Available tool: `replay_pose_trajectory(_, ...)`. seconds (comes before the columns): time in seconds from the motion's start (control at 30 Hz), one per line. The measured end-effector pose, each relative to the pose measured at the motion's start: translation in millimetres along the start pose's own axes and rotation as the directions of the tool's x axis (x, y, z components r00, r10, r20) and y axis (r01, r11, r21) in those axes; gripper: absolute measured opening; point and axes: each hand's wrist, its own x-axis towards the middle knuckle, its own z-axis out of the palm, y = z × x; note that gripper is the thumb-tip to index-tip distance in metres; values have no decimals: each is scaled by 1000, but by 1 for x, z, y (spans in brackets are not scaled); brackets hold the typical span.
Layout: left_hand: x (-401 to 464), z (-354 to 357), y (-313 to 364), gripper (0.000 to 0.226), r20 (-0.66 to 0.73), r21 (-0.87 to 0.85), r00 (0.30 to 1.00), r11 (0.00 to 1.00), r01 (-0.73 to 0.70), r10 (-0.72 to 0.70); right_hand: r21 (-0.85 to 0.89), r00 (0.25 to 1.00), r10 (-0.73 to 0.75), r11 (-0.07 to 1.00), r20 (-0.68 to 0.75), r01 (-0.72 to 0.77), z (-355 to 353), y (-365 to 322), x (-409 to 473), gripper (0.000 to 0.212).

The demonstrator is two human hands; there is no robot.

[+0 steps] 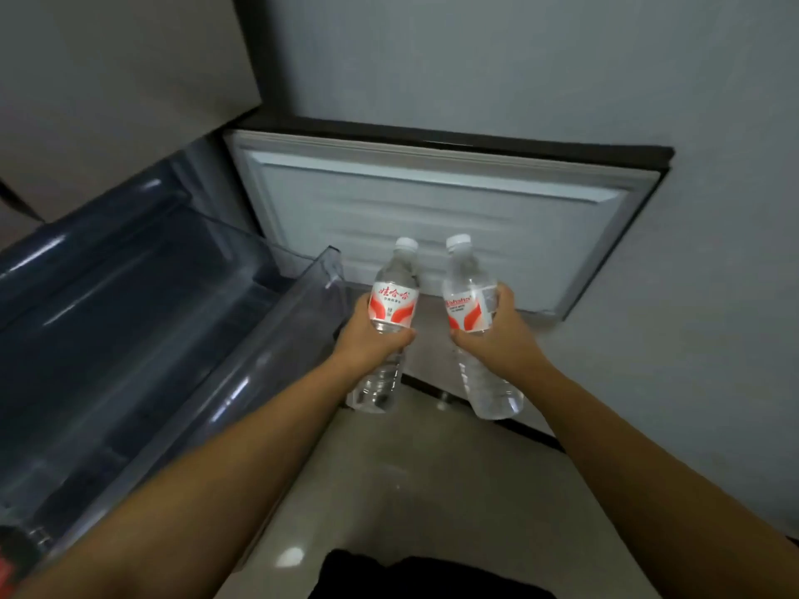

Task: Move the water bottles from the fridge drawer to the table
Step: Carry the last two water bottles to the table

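Observation:
Two clear water bottles with white caps and red-and-white labels are held up side by side in mid-frame. My left hand (367,335) grips the left bottle (391,304) around its middle. My right hand (497,335) grips the right bottle (469,296) the same way. Both bottles tilt slightly, caps pointing away from me. They hang just right of the pulled-out transparent fridge drawer (268,339), above the floor. The table is not in view.
The lower fridge door (432,218) stands open ahead, its white inner lining facing me. A grey wall (713,296) runs along the right. Pale tiled floor (389,490) lies below my arms. Something dark and red sits at the drawer's near left corner (17,555).

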Motion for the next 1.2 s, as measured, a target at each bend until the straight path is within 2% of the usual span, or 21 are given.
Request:
replay_pose_trajectory(0.23, -20, 117, -1, 68, 204, 138, 979, 989, -45, 16, -155, 984, 128, 977, -124, -147, -89, 113, -47, 91)
replay_pose_trajectory(0.33, -26, 169, 5, 72, 297, 186, 954, 979, -80, 22, -134, 957, 201, 964, -208, -231, -128, 154, -72, 88)
replay_pose_trajectory(0.47, -35, 239, 26, 71, 406, 198, 911, 966, -167, 74, -77, 880, 320, 927, -351, -367, -181, 199, -108, 90)
replay_pose_trajectory(0.57, -42, 289, 45, 71, 510, 204, 853, 948, -245, 110, -12, 811, 385, 901, -441, -434, -214, 228, -137, 87)
replay_pose_trajectory(0.7, -53, 350, 67, 70, 655, 199, 745, 923, -329, 124, 75, 699, 467, 855, -542, -513, -244, 258, -175, 84)
replay_pose_trajectory(0.93, -66, 451, 91, 69, 842, 209, 531, 848, -486, 97, 258, 448, 626, 722, -638, -642, -273, 303, -225, 88)
replay_pose_trajectory(1.07, -67, 513, 114, 66, 932, 155, 353, 787, -597, 84, 396, 276, 698, 637, -661, -661, -296, 321, -244, 88)
replay_pose_trajectory(1.2, -69, 570, 133, 71, 981, 105, 193, 736, -669, 36, 508, 138, 732, 582, -667, -635, -312, 335, -258, 95)
